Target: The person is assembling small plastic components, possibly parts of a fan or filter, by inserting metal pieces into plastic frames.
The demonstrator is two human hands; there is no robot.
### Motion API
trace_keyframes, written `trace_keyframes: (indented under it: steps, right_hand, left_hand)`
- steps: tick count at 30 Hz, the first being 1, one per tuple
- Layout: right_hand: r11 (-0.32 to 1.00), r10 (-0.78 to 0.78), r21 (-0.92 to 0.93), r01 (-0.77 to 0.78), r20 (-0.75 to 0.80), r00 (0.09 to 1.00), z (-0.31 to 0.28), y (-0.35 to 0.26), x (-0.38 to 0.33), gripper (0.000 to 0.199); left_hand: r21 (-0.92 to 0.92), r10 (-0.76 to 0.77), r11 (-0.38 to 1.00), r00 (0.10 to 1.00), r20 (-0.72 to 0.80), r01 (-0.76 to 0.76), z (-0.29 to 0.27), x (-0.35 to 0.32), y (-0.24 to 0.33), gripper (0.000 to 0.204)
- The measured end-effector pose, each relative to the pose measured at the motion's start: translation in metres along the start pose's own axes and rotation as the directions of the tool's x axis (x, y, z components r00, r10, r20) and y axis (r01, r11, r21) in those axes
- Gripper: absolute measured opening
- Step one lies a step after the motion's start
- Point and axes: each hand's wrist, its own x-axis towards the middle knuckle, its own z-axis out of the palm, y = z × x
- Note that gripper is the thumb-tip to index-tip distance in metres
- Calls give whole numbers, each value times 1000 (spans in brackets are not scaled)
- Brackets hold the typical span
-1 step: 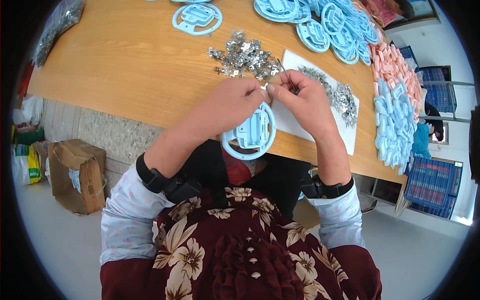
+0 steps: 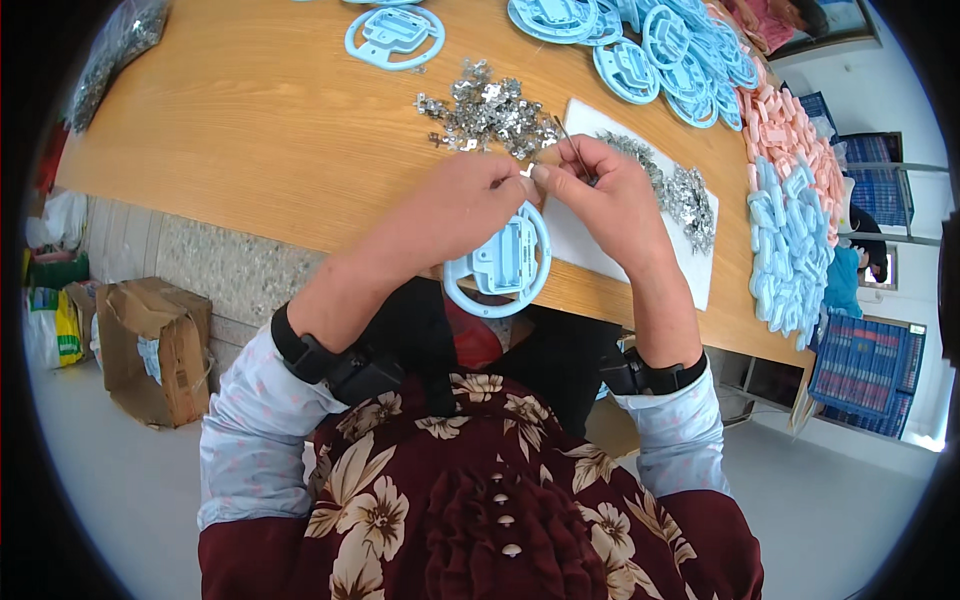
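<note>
Between both hands, fingertips meet on a tiny metal clip (image 2: 527, 172): left hand (image 2: 460, 205) & right hand (image 2: 600, 195) both pinched shut on it. Light-blue plastic ring part (image 2: 500, 265) sits just below them, clip pile (image 2: 485, 110) beyond left hand.

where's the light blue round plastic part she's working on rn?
In the head view, the light blue round plastic part lies at the wooden table's near edge, just below both hands, left of the white sheet.
</note>
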Motion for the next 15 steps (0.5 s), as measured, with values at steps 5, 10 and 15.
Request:
trace_keyframes:
  steps: [5, 10, 15]
  right_hand:
    - [998, -67, -12, 66, -133, 989, 5, 4, 0, 31]
    - [992, -80, -103, 69, -108, 991, 0, 0, -9, 29]
    - [993, -59, 101, 60, -10, 998, 3, 3, -10, 26]
  left_hand:
    - [10, -26, 1000, 1000, -13, 26, -3, 4, -2, 29]
    - [4, -57, 998, 998, -25, 58, -3, -1, 2, 28]
    - [27, 4, 1000, 1000, 25, -5, 0, -1, -1, 27]
